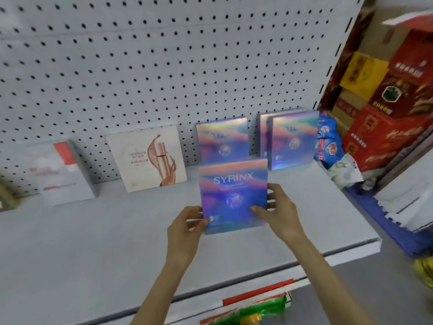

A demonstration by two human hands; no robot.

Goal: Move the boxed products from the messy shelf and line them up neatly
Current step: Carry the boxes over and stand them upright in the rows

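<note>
A shiny blue-purple box marked SYRINX (pixel 233 195) stands upright on the white shelf (pixel 93 242). My left hand (pixel 187 228) pinches its lower left corner and my right hand (pixel 280 213) grips its right edge, thumb on the front. Behind it another such iridescent box (pixel 222 141) leans on the pegboard. To its right stand two more iridescent boxes (pixel 291 139), one in front of the other. Further left a cream box with a pink tube picture (pixel 146 158) and a white box with a red patch (pixel 63 172) lean on the pegboard.
Red and yellow cartons (pixel 384 97) are stacked beyond the shelf's right end, with blue packets (pixel 328 144) beside them. White boxes (pixel 407 207) lie at the far right. Green and red packets (pixel 255 308) show on the level below the shelf's front edge.
</note>
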